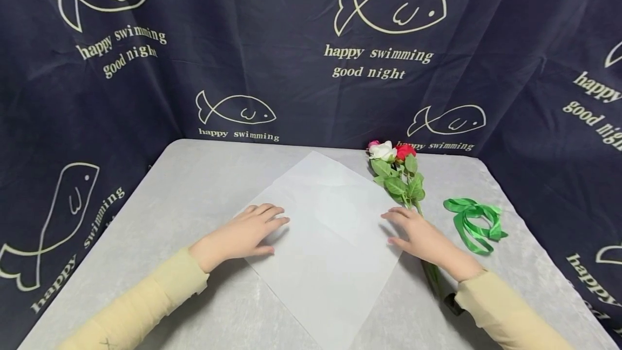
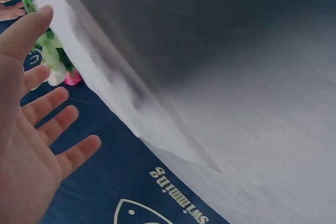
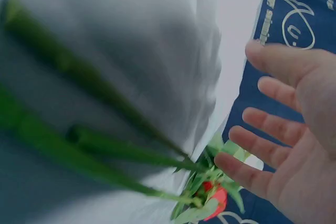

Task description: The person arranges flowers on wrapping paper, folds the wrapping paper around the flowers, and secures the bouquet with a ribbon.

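A white sheet of paper [image 1: 320, 253] lies flat on the grey tabletop, turned like a diamond with one corner toward the back. Over its left corner is my left hand [image 1: 248, 233], fingers relaxed and apart, gripping nothing. My right hand [image 1: 420, 236] is at the opposite corner, its fingers also loose and spread. It passes over the stems of a small bunch of roses with white [image 1: 384, 150], red [image 1: 406, 151] and pink blooms. In the right wrist view the green stems [image 3: 100, 87] run below the open palm, and the fingers do not curl round them.
To the right of the roses lies a loosely coiled green satin ribbon [image 1: 478, 226]. A small black object [image 1: 454, 304] is at the lower end of the stems, partly under the right sleeve. A dark blue fish-print cloth [image 1: 301, 69] hangs behind the table and along its sides.
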The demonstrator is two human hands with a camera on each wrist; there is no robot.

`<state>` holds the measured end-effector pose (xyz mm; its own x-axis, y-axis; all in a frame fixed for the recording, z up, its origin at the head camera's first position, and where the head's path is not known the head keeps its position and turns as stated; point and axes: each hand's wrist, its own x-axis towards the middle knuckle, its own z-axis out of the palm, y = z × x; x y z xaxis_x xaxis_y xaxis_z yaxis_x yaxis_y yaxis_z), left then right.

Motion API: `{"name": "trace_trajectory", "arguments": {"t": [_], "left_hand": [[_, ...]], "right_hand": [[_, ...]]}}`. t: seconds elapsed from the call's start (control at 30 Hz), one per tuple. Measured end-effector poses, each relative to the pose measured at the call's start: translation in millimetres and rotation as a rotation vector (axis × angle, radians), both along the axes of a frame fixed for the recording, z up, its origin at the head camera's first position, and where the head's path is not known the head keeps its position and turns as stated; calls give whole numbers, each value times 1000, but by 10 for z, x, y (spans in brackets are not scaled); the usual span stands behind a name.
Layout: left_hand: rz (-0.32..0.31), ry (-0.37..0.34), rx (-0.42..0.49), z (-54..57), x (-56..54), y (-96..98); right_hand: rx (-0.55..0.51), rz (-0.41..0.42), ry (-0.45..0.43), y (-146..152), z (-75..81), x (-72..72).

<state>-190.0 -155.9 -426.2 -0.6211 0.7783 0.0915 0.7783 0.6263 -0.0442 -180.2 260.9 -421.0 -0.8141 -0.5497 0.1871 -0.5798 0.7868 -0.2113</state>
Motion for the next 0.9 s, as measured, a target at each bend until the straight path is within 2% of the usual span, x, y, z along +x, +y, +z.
{"name": "trace_trajectory", "arguments": {"t": [0.17,0.33,0.5,0.67,0.9], "left_hand": [[14,33,-6,-12,56,-145],[16,49,-13,-57,83,-304],[11,73,-26,-105,89,-442],[-8,94,-3,-119,103,-521],[-22,64,-11,-161,134,-561]], "right_hand": [[-41,-123,0,122,1,-5],[-48,-212,12,231,22,-18],[-81,-261,-12,309,32,-27],[-86,-305,-57,344,23,-42],[-90,-332,-75,384,-17,-67]]}}
